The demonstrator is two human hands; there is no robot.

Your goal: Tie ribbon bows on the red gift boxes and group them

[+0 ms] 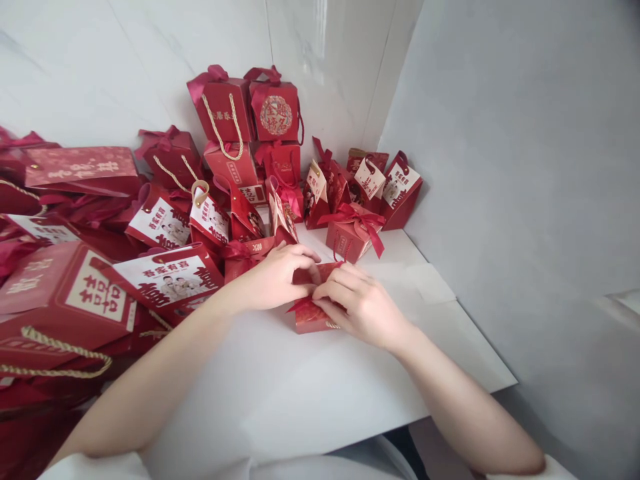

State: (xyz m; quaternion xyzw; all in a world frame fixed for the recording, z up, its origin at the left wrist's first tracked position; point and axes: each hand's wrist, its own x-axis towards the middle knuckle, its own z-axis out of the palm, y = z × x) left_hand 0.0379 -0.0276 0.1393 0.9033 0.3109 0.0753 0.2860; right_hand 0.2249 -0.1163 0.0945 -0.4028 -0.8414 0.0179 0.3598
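Note:
A small red gift box (313, 324) stands on the white table in front of me, partly covered by my fingers. Red ribbon (299, 305) lies across its top, one end poking out to the left. My left hand (280, 275) reaches over the box's far left side, its thumb and fingers curled in a pinch at the ribbon. From the right, my right hand (363, 301) meets it, fingertips pressed together on the ribbon over the lid. The exact grip point is hidden between the fingers. Just behind the hands sits a red box with a tied bow (354, 233).
A large heap of red gift boxes and bags (65, 293) fills the left side. Stacked boxes (277, 110) lean by the back wall. Several small red bags (400, 190) stand at the back right. A grey wall (525, 167) borders the white table (280, 387).

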